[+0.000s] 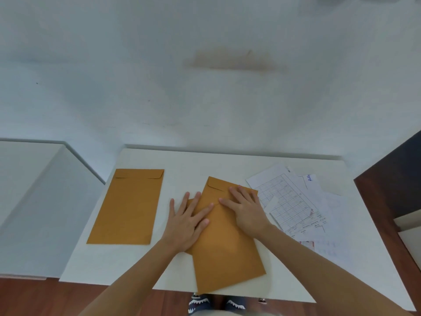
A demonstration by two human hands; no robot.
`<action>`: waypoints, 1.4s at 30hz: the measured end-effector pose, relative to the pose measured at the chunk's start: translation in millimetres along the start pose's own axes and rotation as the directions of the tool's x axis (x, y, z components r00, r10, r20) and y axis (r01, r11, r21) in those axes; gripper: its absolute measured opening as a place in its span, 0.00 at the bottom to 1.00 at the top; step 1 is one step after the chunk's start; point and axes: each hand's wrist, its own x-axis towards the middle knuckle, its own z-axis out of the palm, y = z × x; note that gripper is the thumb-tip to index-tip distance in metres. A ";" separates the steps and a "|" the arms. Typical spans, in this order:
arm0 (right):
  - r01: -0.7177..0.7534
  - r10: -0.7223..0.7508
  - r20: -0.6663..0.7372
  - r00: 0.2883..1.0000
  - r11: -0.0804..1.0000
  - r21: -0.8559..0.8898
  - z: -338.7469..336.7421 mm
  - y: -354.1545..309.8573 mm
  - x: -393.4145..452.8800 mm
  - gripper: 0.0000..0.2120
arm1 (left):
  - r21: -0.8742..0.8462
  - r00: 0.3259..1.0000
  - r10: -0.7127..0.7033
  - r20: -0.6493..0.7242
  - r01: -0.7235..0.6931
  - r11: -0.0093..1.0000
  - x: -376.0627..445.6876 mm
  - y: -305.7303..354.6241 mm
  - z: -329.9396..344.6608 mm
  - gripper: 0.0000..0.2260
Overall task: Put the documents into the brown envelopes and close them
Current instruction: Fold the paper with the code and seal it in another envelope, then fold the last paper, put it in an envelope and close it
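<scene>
Both forearms reached in from the near edge of the white table (95,263), and between them a brown envelope (227,252) lay tilted, its lower corner poking just past that edge. Its flap end pointed away from the person, folded down. The left hand (186,224) lay flat on the envelope's left margin, fingers spread apart and partly resting on a second brown sheet (190,202) that peeked out from under it. The right hand (245,207) pressed flat on the envelope's upper part, fingers straight and slightly fanned, gripping nothing. Left of this envelope, well apart, another brown envelope (127,206) lay alone with its flap closed. Right of the central envelope, a loose spread of printed documents (293,201) overlapped one another, the nearest sheet touching or slipping beneath the envelope's right edge. Patterned shoes (198,304) showed below on a wooden floor (34,297).
</scene>
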 end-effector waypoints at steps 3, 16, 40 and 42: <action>-0.026 0.026 0.001 1.000 0.999 -0.019 -12.1 9.7 18.5 0.19 | -0.035 0.999 -0.042 0.008 0.042 0.998 1.6 3.9 -2.3 0.22; -0.192 -0.032 0.312 0.950 0.727 0.660 -79.9 3.5 59.4 0.11 | -0.772 0.948 -0.307 -0.086 0.131 0.622 -31.5 16.4 -32.2 0.40; 0.077 -0.083 0.065 0.994 0.994 0.078 -2.1 -167.5 102.9 0.24 | -0.216 0.729 -0.668 -0.149 0.635 0.742 -39.7 -135.1 -55.5 0.22; 0.038 -0.035 -0.051 0.998 0.998 0.058 -5.0 -142.1 75.8 0.21 | -0.188 0.847 -0.480 -0.227 0.445 0.875 -21.9 -106.7 -56.5 0.23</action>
